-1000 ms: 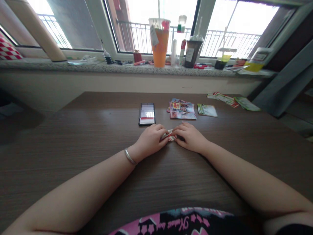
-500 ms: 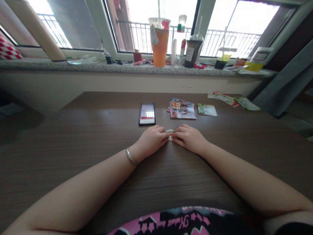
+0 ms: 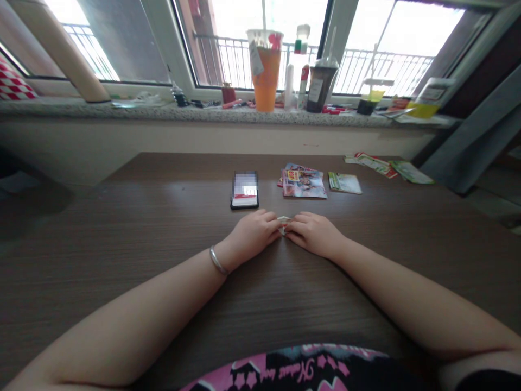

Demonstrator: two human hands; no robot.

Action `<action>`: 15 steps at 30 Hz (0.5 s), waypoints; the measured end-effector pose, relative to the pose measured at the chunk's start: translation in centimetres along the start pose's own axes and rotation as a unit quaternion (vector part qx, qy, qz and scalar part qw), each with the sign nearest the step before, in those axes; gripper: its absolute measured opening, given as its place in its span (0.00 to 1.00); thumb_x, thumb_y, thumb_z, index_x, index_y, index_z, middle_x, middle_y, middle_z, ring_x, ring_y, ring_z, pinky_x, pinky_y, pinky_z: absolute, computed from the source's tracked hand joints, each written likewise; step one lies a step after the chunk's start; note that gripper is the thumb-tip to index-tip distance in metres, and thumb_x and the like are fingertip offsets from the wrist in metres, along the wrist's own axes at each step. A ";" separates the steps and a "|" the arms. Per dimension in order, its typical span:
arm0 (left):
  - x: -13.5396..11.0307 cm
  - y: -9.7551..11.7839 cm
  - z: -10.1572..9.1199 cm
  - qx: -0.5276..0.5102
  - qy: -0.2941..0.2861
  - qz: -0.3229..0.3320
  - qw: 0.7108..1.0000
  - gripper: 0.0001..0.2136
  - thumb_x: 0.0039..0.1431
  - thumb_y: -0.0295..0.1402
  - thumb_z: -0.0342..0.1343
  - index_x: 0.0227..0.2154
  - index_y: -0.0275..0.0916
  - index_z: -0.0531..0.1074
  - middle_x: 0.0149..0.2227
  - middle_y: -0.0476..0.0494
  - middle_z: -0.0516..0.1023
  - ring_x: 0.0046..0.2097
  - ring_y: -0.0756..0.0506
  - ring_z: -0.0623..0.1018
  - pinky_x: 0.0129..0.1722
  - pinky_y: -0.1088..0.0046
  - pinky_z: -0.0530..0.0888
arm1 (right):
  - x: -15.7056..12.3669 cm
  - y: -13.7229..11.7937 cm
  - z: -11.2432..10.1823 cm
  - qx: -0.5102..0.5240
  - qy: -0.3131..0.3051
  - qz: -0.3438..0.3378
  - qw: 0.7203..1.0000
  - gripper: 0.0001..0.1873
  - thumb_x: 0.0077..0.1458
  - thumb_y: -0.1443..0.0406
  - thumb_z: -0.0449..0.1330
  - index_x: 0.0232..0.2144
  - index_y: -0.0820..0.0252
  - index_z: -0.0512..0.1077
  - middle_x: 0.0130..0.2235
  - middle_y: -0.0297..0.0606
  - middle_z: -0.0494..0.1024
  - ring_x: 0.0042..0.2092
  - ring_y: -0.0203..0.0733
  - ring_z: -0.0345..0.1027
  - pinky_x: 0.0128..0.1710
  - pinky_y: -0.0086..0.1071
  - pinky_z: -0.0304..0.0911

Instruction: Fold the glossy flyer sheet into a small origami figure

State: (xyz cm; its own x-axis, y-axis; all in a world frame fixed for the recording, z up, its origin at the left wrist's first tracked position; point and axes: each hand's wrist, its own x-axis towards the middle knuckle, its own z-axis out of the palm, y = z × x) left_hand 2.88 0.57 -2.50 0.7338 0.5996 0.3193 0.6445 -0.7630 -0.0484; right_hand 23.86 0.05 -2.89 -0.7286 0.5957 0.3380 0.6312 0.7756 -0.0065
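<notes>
Between my two hands, on the dark wooden table (image 3: 260, 304), is a small folded piece of paper (image 3: 284, 219), whitish with some red. My left hand (image 3: 256, 231) has its fingers closed on the paper's left side. From the right, the fingers of my right hand (image 3: 312, 232) pinch the other side, and most of the paper is hidden beneath the fingertips. A phone (image 3: 245, 202) with a lit, partly blurred screen lies just beyond my left hand.
Printed leaflets (image 3: 305, 184) lie behind my right hand, beside a green-and-white stack of paper (image 3: 345, 183). More leaflets (image 3: 376, 164) are at the far right. On the windowsill (image 3: 203, 113) stand an orange drink cup (image 3: 266, 76), a dark cup (image 3: 321, 87) and several bottles.
My right hand has shifted very slightly toward me and to the left, covering a little more of the paper. The left hand has barely moved.
</notes>
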 end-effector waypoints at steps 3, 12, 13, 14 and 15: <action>-0.1 0.0 0.0 0.007 -0.011 -0.004 1.000 0.10 0.65 0.36 0.51 0.36 0.36 0.74 0.34 0.44 0.74 0.36 0.46 0.73 0.35 0.72 0.69 | 0.0 0.1 0.1 0.062 -0.003 0.017 0.998 0.10 0.60 0.61 0.57 0.40 0.59 0.76 0.38 0.40 0.78 0.41 0.42 0.70 0.42 0.33 0.62; 0.0 0.1 -0.1 0.057 -0.001 0.021 0.998 0.10 0.66 0.34 0.50 0.32 0.36 0.73 0.30 0.45 0.74 0.31 0.47 0.73 0.28 0.73 0.66 | 0.0 0.1 0.4 0.045 0.010 0.025 0.999 0.09 0.60 0.62 0.57 0.36 0.60 0.76 0.36 0.40 0.78 0.39 0.42 0.69 0.40 0.33 0.61; 0.0 0.2 -0.1 0.058 0.000 0.023 0.998 0.10 0.66 0.34 0.50 0.32 0.36 0.73 0.30 0.45 0.74 0.31 0.47 0.73 0.29 0.73 0.66 | 0.0 -0.1 0.3 0.036 0.011 0.024 0.999 0.10 0.61 0.62 0.56 0.36 0.60 0.75 0.35 0.40 0.78 0.39 0.41 0.69 0.39 0.33 0.61; 0.0 0.2 -0.1 0.058 0.001 0.025 0.998 0.10 0.66 0.34 0.50 0.32 0.36 0.73 0.30 0.45 0.73 0.31 0.47 0.73 0.29 0.72 0.67 | 0.1 -0.2 0.3 0.025 0.010 0.023 0.999 0.10 0.62 0.61 0.55 0.36 0.60 0.75 0.35 0.40 0.77 0.38 0.41 0.69 0.39 0.32 0.60; 0.0 0.2 -0.1 0.056 0.003 0.026 0.998 0.11 0.66 0.34 0.49 0.32 0.36 0.73 0.30 0.45 0.73 0.32 0.46 0.73 0.30 0.72 0.67 | 0.1 -0.3 0.2 0.011 0.010 0.022 1.000 0.11 0.62 0.61 0.54 0.35 0.60 0.75 0.35 0.40 0.77 0.38 0.41 0.68 0.38 0.32 0.60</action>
State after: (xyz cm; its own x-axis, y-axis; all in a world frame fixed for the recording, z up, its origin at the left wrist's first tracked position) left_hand 2.96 0.37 -2.38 0.7658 0.5584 0.3190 0.6261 -0.7607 -0.1712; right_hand 23.58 -0.11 -3.04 -0.6946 0.6257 0.3550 0.6567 0.7530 -0.0422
